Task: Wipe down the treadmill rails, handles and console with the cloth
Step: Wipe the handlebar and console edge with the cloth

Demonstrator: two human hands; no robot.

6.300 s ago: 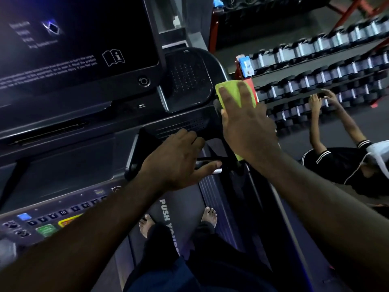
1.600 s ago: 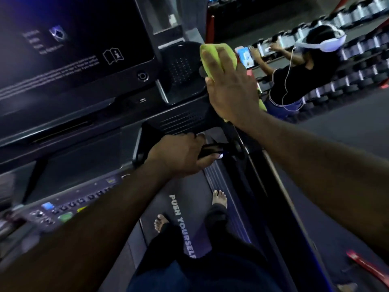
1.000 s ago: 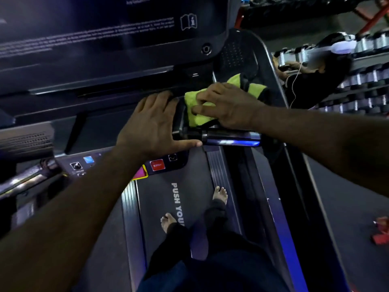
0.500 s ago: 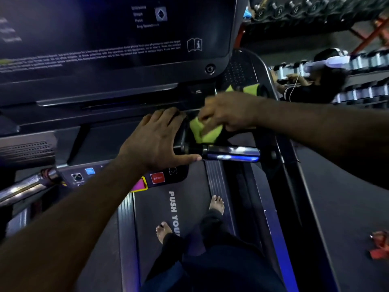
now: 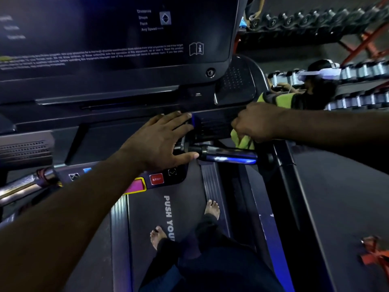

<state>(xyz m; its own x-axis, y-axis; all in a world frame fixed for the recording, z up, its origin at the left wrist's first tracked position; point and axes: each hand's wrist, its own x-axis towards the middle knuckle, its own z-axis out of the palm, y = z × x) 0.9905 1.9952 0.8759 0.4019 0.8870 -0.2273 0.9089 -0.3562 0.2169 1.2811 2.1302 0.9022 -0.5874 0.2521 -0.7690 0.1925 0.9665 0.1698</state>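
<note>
The dark treadmill console fills the upper left, with its button panel below it. A shiny short handle juts right from the panel. My left hand rests flat, fingers straight, on the console's lower edge beside that handle. My right hand grips the yellow-green cloth against the vented panel just above the handle's right end. More of the cloth shows behind my right wrist. The right side rail runs down toward the lower right.
My bare feet stand on the belt. A person with white headphones is at the dumbbell racks to the right. A red object lies on the floor at lower right. A steel bar sits at the left.
My right hand slid the cloth rightward along the vented panel, from near my left hand to the handle's right end. My left hand stayed flat on the console edge.
</note>
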